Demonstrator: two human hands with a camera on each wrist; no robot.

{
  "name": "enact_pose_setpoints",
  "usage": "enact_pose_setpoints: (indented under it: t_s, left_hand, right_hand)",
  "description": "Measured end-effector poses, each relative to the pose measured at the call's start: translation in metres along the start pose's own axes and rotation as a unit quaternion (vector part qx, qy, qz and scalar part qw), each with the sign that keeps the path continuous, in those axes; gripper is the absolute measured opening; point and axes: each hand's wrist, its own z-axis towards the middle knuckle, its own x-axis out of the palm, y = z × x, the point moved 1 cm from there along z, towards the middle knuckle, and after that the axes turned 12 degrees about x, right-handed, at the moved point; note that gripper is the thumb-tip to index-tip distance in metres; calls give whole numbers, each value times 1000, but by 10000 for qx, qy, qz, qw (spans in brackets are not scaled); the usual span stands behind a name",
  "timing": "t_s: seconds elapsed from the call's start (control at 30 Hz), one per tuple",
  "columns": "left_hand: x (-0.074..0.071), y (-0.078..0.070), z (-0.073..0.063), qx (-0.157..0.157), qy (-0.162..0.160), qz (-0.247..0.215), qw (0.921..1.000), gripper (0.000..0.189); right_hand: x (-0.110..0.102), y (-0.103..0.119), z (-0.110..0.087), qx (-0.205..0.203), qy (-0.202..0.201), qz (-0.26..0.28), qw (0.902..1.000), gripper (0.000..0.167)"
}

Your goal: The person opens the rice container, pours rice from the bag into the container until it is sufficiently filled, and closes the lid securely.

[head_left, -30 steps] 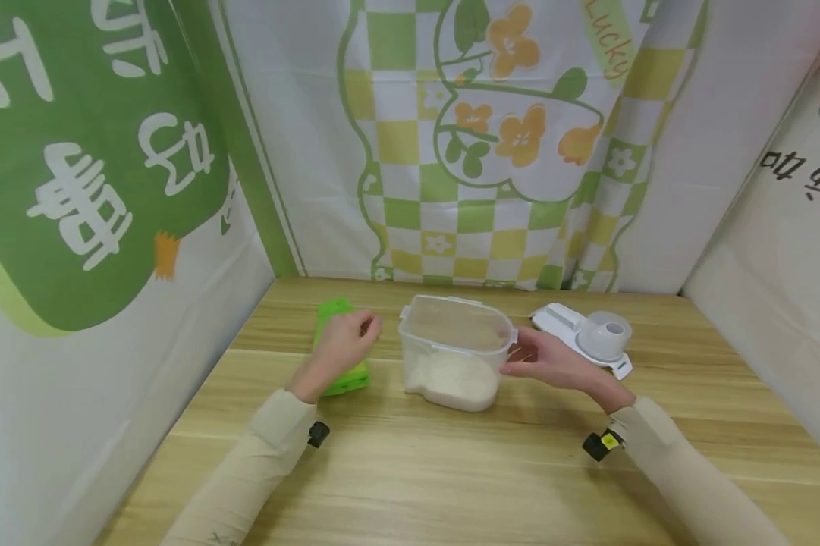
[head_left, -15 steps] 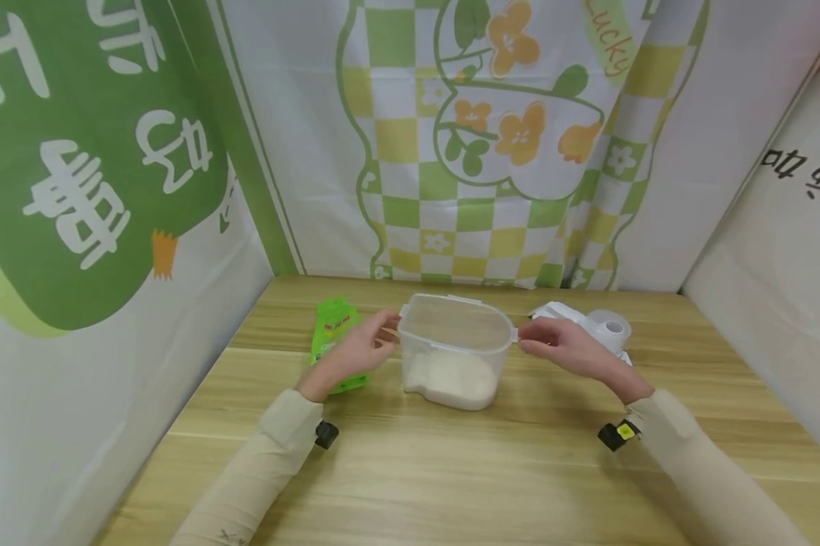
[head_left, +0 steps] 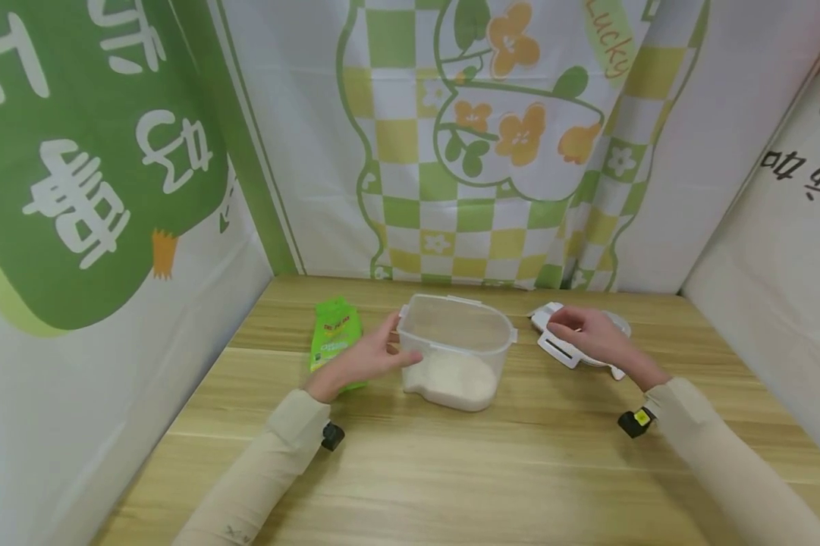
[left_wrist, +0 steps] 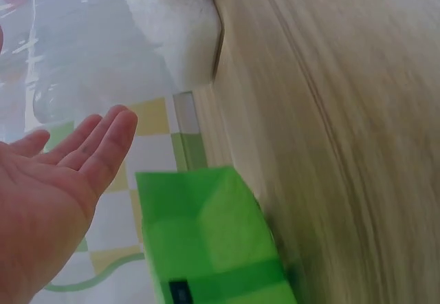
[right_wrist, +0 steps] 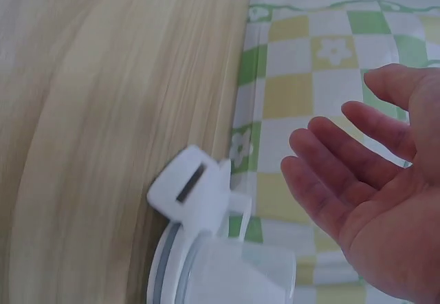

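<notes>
A clear plastic storage box (head_left: 416, 345), lidless and upright, stands mid-table with fine white grains (head_left: 459, 379) in its bottom. At its left side is my left hand (head_left: 363, 358), thumb spread in front of the wall and fingers by the left rim clip. Whether they touch the box I cannot tell. The left wrist view shows those fingers (left_wrist: 113, 139) nearly straight. My right hand (head_left: 597, 334), fingers loosely bent and holding nothing, hovers above a white lid (head_left: 561, 353) with side clips. On that lid sits a translucent round cup (right_wrist: 244, 273), mostly hidden by the hand in the head view.
A bright green packet (head_left: 332, 334) lies on the wooden table (head_left: 450, 478), just behind and left of my left hand. Printed cloth (head_left: 450, 227) hangs along the back edge, and further hangings (head_left: 205, 318) border the left and right sides.
My left hand has come from above the green packet to the box's left side. The right hand has left the box's right clip and moved right, over the white lid.
</notes>
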Motion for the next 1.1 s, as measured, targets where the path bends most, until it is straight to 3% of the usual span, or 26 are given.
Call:
enact_pose_setpoints:
  t_s: [0.2,0.43,0.63,0.8,1.1]
  left_hand:
    - [6,2,5,-79,-110,-117,9998,94]
    - [11,1,8,260,-165,309,9990,101]
    - [15,3,13,206,-253,36,9995,108]
    - [18,6,16,125,-272,-96,9995,113]
    - [18,13,18,182,-150,-263,9994,116]
  right_hand:
    - [-11,-12,3,134,-170,-85,9997,30]
    - [-25,-26,8,137,-285,-208,9993,32]
    - [-31,-35,10,-187,-497,-865,9948,35]
    - [-29,-48,13,-283,-475,-1414,9884,49]
    - [-24,-67,14,-17,-285,-1387,9899,65]
